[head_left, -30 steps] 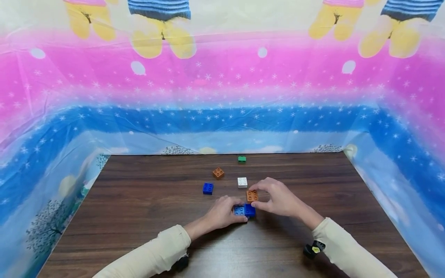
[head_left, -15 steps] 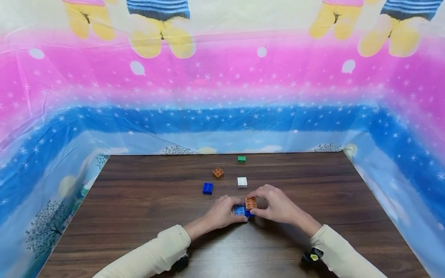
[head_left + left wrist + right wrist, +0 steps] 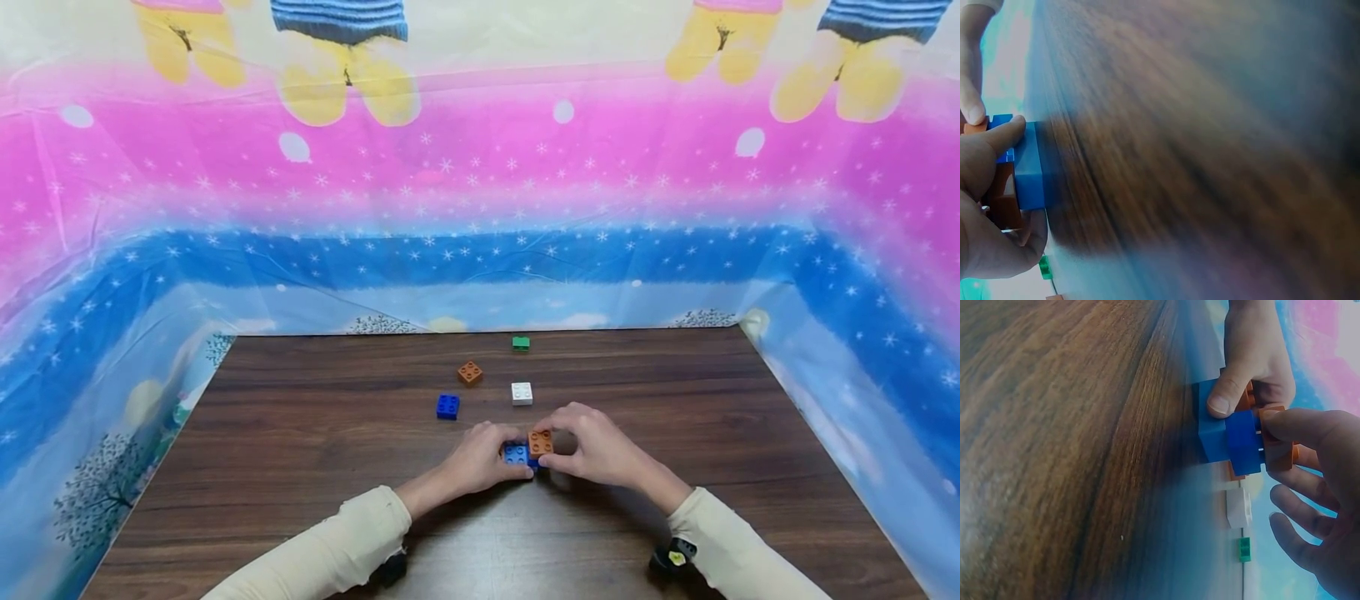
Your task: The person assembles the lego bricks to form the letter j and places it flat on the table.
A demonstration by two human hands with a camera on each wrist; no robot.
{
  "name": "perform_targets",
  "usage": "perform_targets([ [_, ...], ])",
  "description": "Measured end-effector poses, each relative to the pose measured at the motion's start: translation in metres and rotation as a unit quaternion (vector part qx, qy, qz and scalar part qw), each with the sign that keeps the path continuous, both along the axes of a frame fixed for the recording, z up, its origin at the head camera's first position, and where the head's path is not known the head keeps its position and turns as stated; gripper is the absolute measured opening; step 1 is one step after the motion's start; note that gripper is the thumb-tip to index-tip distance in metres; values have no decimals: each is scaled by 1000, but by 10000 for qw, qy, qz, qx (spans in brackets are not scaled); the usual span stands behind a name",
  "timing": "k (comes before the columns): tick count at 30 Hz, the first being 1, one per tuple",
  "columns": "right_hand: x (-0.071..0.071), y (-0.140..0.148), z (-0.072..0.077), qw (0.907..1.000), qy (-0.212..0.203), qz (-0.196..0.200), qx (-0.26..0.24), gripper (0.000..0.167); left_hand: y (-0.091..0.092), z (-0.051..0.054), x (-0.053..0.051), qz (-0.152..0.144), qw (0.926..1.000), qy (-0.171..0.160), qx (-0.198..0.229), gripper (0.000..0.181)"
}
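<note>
In the head view my left hand point(image 3: 480, 457) grips a light blue toy building brick point(image 3: 515, 455) between thumb and fingers on the table. A dark blue brick point(image 3: 1244, 442) sits on the light blue one. My right hand point(image 3: 596, 446) pinches an orange brick point(image 3: 540, 442) over the dark blue brick. Studs show in a narrow gap between these two in the right wrist view. Another orange-brown brick point(image 3: 1002, 197) lies against the light blue one, partly hidden by the left fingers in the left wrist view.
Farther back on the wooden table point(image 3: 315, 417) lie a blue brick point(image 3: 447, 407), an orange brick point(image 3: 470, 372), a white brick point(image 3: 522, 393) and a green brick point(image 3: 521, 343). A printed cloth point(image 3: 480, 258) closes off the back and both sides.
My right hand has brought the orange brick toward me and down, from behind the dark blue brick to on top of it. The left hand has kept its hold in place.
</note>
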State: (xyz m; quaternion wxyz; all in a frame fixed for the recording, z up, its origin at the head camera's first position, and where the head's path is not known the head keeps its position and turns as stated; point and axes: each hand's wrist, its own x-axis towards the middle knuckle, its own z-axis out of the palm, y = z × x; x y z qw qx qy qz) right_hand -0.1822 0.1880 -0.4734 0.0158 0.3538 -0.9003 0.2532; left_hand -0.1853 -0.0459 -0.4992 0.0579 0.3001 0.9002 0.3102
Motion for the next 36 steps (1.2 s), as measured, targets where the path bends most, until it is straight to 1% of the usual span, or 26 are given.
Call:
perform_targets([
  [6, 1, -1, -1, 10000, -29, -69, -26, 33, 0, -1, 0, 23, 10000, 17, 5, 46],
  [12, 0, -1, -3, 9997, -192, -135, -111, 32, 1, -1, 0, 40, 10000, 12, -13, 47],
  [16, -1, -2, -1, 9993, -325, -120, -163, 31, 1, 0, 0, 33, 10000, -36, 21, 45],
  [20, -1, -2, 1, 9991, -384, -108, -111, 31, 1, 0, 0, 27, 10000, -69, 31, 42],
  [24, -1, -3, 0, 9994, -328, -107, -53, 31, 1, 0, 0, 35, 10000, -46, 17, 42],
  [31, -1, -3, -3, 9996, -194, -108, -194, 31, 2, 1, 0, 24, 10000, -29, 18, 43],
  [36, -1, -3, -6, 9996, -187, -130, -158, 31, 2, 1, 0, -5, 10000, -48, 31, 41],
])
